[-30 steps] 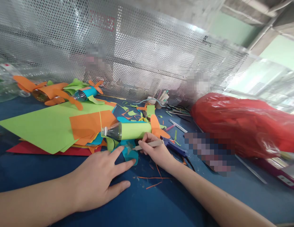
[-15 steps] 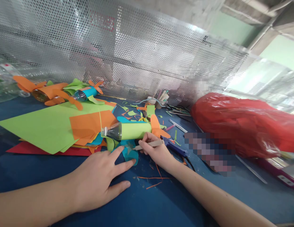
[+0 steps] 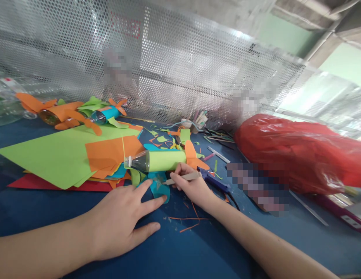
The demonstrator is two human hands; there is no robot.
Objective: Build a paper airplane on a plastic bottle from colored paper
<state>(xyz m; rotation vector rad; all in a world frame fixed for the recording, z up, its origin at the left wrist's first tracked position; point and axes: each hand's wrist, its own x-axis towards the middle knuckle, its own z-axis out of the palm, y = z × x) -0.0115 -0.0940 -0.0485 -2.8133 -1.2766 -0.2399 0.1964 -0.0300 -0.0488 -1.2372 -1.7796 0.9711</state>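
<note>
My right hand (image 3: 188, 182) grips a light grey pen (image 3: 183, 179), its tip down at a blue paper cutout (image 3: 160, 192). A shiny, clear-looking patch covers part of the cutout's surface. With fingers spread, my left hand (image 3: 130, 217) presses two fingertips on the cutout's left and lower edges. Just beyond both hands lies a plastic bottle (image 3: 165, 161) on its side, wrapped in light green paper. Orange paper fins (image 3: 192, 155) stick out at its right end, and its neck points left. A blue glue gun (image 3: 216, 181) lies to the right of my right hand, partly hidden by it.
Green sheets (image 3: 52, 153) and orange paper (image 3: 110, 153) are stacked at left. Behind them are an orange-wrapped bottle (image 3: 65, 114) and a blue-wrapped bottle (image 3: 107, 114). A red plastic bag (image 3: 296, 151) stands at right. Perforated metal panel (image 3: 180, 73) borders the blue table (image 3: 192, 255).
</note>
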